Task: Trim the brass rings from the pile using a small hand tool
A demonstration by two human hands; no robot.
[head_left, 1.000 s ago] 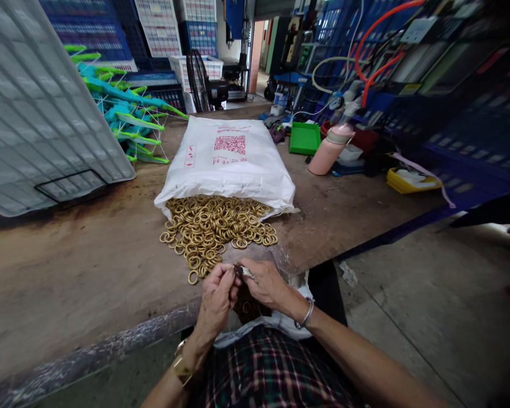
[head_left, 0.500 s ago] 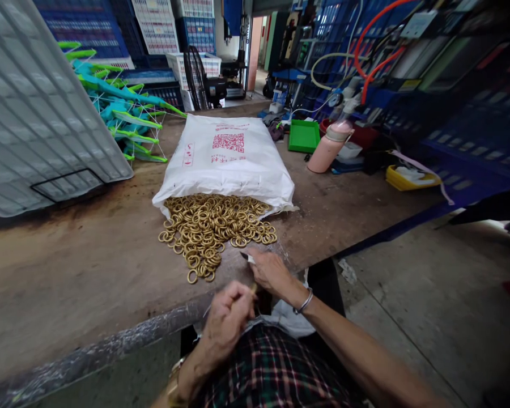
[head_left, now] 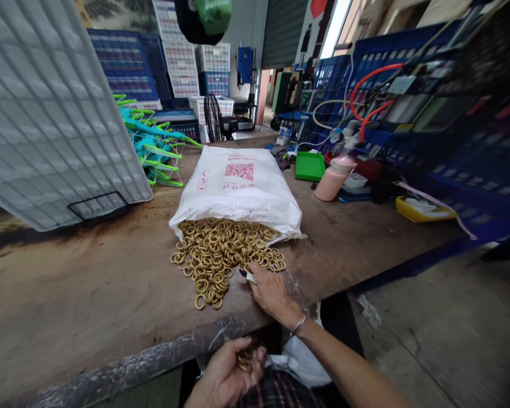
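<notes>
- Right hand (head_left: 270, 290) rests on the worktop (head_left: 89, 300) at the near edge of the heap of brass rings (head_left: 221, 255), fingers pointing away from the person.
- It pinches a small tool (head_left: 247, 275) with a dark tip and a pale body between thumb and forefinger; what kind of tool it is cannot be made out. The tip touches the nearest rings.
- The heap lies directly ahead of this hand and slightly to its left, spilling from the open mouth of a white sack (head_left: 238, 184). The sack's long axis runs straight away from the person.
- Left hand (head_left: 227, 374) sits low, below the worktop edge and close to the lap, well behind the right hand. It is cupped, palm up, around a small bunch of rings (head_left: 246, 358); the fingers are curled, not clenched tight.
- The right hand is clearly the nearer one to the heap; the left is well apart from it, with the worktop edge between.
- A clear plastic bag (head_left: 295, 357) lies in the lap, just beside the left hand.
- Far beyond the right hand: a pink bottle (head_left: 334, 177) and a green tray (head_left: 309, 166). Off to the left of the sack is a grey crate (head_left: 46, 113), tilted.
</notes>
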